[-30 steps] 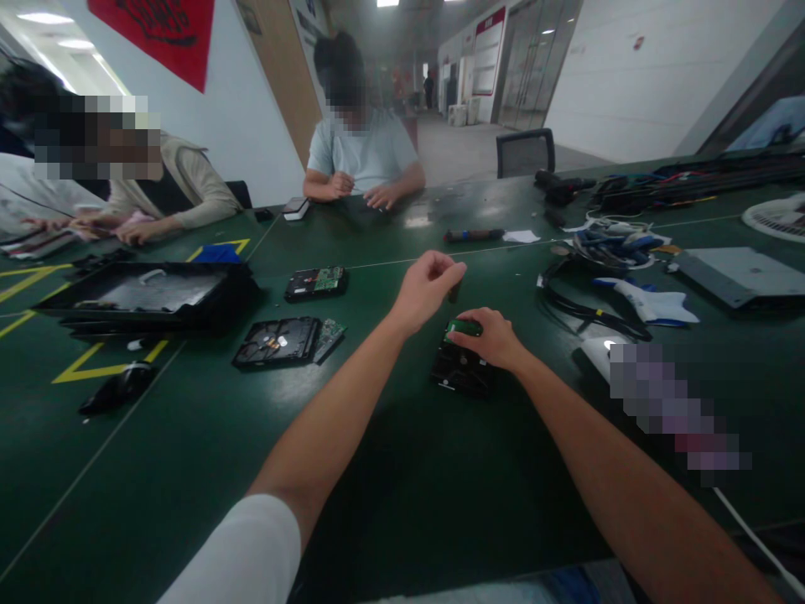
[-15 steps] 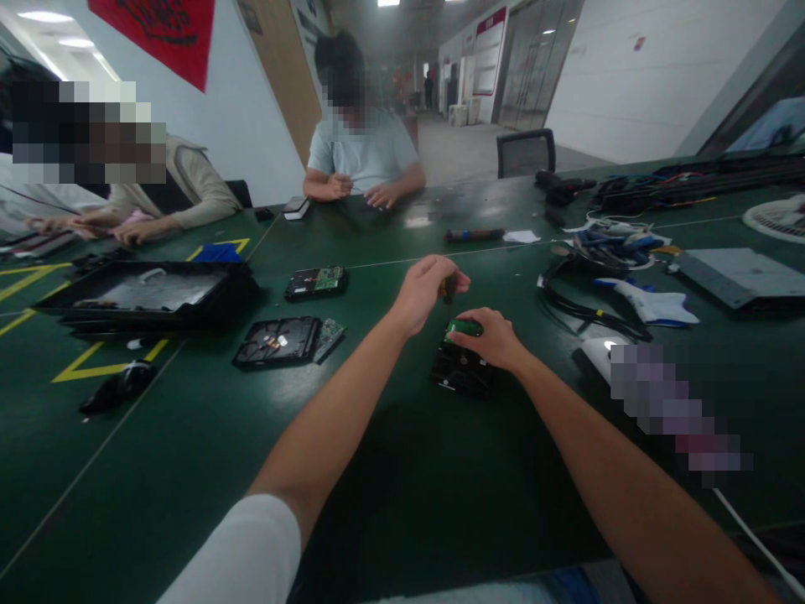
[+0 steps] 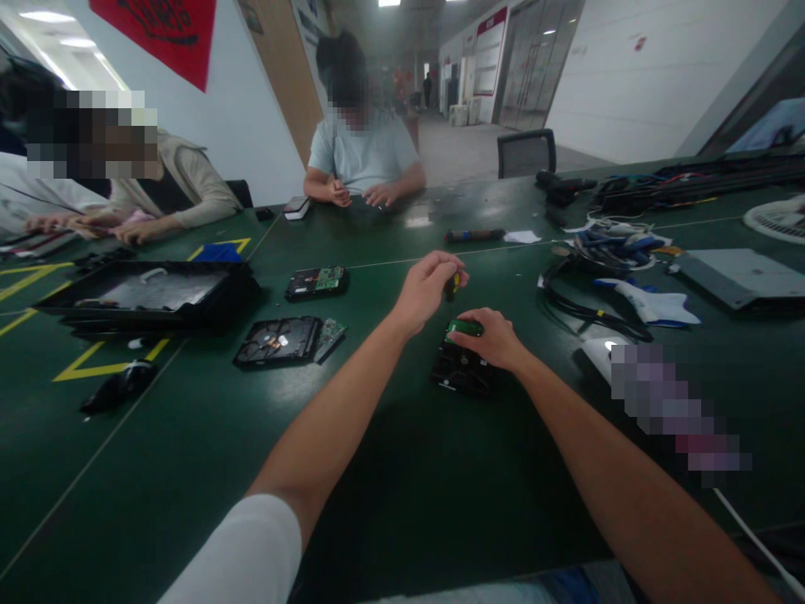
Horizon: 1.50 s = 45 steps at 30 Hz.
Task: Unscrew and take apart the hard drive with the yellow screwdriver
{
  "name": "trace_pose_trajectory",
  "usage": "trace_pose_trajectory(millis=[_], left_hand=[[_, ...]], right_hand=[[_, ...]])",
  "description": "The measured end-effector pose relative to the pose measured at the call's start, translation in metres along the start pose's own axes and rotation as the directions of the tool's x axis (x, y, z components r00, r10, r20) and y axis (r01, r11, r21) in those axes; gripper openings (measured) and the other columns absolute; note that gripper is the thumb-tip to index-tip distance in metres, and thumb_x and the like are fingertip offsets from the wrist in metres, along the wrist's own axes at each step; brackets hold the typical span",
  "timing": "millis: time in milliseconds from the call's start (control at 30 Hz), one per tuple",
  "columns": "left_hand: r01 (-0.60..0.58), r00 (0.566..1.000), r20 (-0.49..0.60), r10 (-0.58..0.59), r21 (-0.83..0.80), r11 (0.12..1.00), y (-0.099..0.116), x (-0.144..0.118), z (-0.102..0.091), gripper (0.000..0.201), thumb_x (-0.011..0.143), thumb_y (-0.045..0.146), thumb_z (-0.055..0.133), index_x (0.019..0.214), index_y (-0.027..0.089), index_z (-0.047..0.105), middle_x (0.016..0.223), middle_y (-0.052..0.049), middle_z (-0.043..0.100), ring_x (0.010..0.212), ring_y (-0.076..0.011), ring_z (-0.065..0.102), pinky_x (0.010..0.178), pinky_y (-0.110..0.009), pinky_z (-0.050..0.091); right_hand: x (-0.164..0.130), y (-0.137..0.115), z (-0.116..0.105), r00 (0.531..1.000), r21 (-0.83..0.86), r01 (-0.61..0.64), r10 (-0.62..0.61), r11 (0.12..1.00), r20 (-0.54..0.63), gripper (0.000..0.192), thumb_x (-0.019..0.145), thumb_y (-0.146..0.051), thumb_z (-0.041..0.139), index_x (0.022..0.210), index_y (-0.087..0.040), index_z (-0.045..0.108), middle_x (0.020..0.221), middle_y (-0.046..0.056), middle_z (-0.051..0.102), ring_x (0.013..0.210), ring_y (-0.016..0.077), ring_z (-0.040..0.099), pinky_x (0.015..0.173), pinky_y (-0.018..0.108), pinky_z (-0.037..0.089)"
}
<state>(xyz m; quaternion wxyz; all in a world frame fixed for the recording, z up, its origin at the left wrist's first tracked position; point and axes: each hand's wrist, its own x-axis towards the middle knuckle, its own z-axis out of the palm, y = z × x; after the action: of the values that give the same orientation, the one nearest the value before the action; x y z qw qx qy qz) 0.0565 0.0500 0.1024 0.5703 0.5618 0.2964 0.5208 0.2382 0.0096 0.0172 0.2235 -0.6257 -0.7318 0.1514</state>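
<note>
My left hand [image 3: 428, 289] is closed, its fingertips pinching a short black-and-yellow tool [image 3: 451, 288] that looks like a screwdriver. It is held just beyond the far end of a black hard drive [image 3: 464, 369]; the tool's tip cannot be made out. My right hand [image 3: 494, 335] grips that drive from its right side, the thumb lying across the green circuit board [image 3: 465, 327] at the drive's far end. The drive lies on the green table [image 3: 377, 503].
To the left are another hard drive [image 3: 277, 342], a loose circuit board [image 3: 330, 338], a drive with its board showing [image 3: 316, 283] and a black tray [image 3: 144, 294]. Cables [image 3: 613, 247], a glove [image 3: 657, 304] and a metal box [image 3: 745, 277] lie right. Co-workers sit across the table.
My left hand has turned slightly, and more yellow shows on the tool in its fingers. My right hand and the hard drive stay in place.
</note>
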Motion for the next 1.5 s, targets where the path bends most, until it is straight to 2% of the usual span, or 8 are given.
trace_pose_trajectory(millis=[100, 200, 367, 533, 700, 900, 1233, 1500], left_hand=[[0.076, 0.997, -0.004, -0.076, -0.103, 0.992, 0.002, -0.001, 0.002, 0.015, 0.099, 0.022, 0.058, 0.086, 0.019, 0.065, 0.083, -0.002, 0.068, 0.079, -0.0146, 0.068, 0.085, -0.031, 0.056], [0.043, 0.999, -0.019, -0.046, -0.147, 0.988, -0.004, 0.0, 0.003, 0.024, 0.105, 0.026, 0.051, 0.085, 0.019, 0.063, 0.08, 0.0, 0.062, 0.075, -0.0125, 0.063, 0.084, -0.03, 0.056], [-0.048, 0.999, -0.006, 0.048, -0.048, 0.998, -0.023, 0.003, 0.002, 0.034, 0.107, 0.054, 0.061, 0.096, 0.023, 0.056, 0.08, 0.003, 0.06, 0.075, -0.0116, 0.062, 0.084, -0.029, 0.056], [-0.098, 0.995, 0.002, 0.098, 0.018, 0.995, -0.03, 0.003, 0.001, 0.03, 0.106, 0.047, 0.069, 0.104, 0.025, 0.049, 0.08, 0.004, 0.064, 0.074, -0.0114, 0.064, 0.075, -0.026, 0.052], [-0.117, 0.993, 0.002, 0.118, 0.073, 0.99, -0.021, 0.004, -0.003, 0.026, 0.108, 0.045, 0.065, 0.097, 0.022, 0.057, 0.082, 0.001, 0.067, 0.074, -0.0119, 0.061, 0.069, -0.026, 0.047], [-0.178, 0.984, 0.009, 0.179, 0.181, 0.967, -0.016, 0.005, -0.008, 0.031, 0.105, 0.05, 0.067, 0.095, 0.021, 0.075, 0.087, -0.001, 0.069, 0.083, -0.0136, 0.062, 0.079, -0.026, 0.049], [-0.142, 0.988, 0.044, 0.146, -0.084, 0.986, -0.022, 0.007, -0.004, 0.029, 0.111, 0.046, 0.056, 0.099, 0.022, 0.065, 0.091, -0.002, 0.072, 0.089, -0.0153, 0.074, 0.09, -0.032, 0.058], [-0.121, 0.992, 0.032, 0.123, -0.061, 0.991, -0.017, 0.007, -0.006, 0.027, 0.105, 0.047, 0.069, 0.102, 0.022, 0.062, 0.096, -0.004, 0.077, 0.094, -0.0172, 0.078, 0.095, -0.036, 0.06]], right_hand=[[0.0, 0.0, 0.0, 1.0, -0.009, -0.009, 0.009, 1.0, -0.012, 0.043, 0.092, -0.063, 0.076, 0.123, -0.032, 0.08, 0.129, 0.008, 0.077, 0.125, 0.0366, 0.066, 0.105, 0.053, 0.048], [0.0, 0.001, 0.002, 1.0, -0.009, -0.009, 0.008, 1.0, -0.019, 0.043, 0.092, -0.062, 0.078, 0.123, -0.032, 0.08, 0.13, 0.008, 0.077, 0.125, 0.0365, 0.066, 0.104, 0.052, 0.049], [0.001, 0.001, 0.003, 1.0, -0.004, -0.007, 0.006, 1.0, -0.02, 0.045, 0.092, -0.06, 0.079, 0.125, -0.03, 0.08, 0.129, 0.009, 0.077, 0.126, 0.0362, 0.067, 0.105, 0.052, 0.049], [0.001, 0.0, 0.002, 1.0, -0.009, -0.012, 0.012, 1.0, -0.012, 0.043, 0.092, -0.06, 0.079, 0.123, -0.03, 0.081, 0.128, 0.009, 0.077, 0.125, 0.0368, 0.067, 0.103, 0.053, 0.049], [0.001, 0.0, 0.003, 1.0, -0.003, -0.012, 0.012, 1.0, -0.02, 0.044, 0.092, -0.061, 0.079, 0.123, -0.031, 0.08, 0.129, 0.009, 0.077, 0.125, 0.0369, 0.066, 0.104, 0.053, 0.049], [0.001, 0.001, 0.003, 1.0, 0.004, -0.013, 0.013, 1.0, -0.016, 0.044, 0.092, -0.061, 0.079, 0.123, -0.03, 0.08, 0.129, 0.008, 0.076, 0.125, 0.0365, 0.066, 0.103, 0.053, 0.049], [0.001, 0.004, 0.005, 1.0, -0.01, 0.008, -0.008, 1.0, -0.028, 0.045, 0.092, -0.064, 0.077, 0.123, -0.032, 0.08, 0.129, 0.009, 0.076, 0.124, 0.037, 0.066, 0.102, 0.053, 0.049], [0.001, 0.002, 0.003, 1.0, -0.001, 0.007, -0.007, 1.0, -0.019, 0.042, 0.092, -0.062, 0.077, 0.12, -0.031, 0.081, 0.125, 0.009, 0.077, 0.12, 0.0363, 0.067, 0.1, 0.052, 0.05]])
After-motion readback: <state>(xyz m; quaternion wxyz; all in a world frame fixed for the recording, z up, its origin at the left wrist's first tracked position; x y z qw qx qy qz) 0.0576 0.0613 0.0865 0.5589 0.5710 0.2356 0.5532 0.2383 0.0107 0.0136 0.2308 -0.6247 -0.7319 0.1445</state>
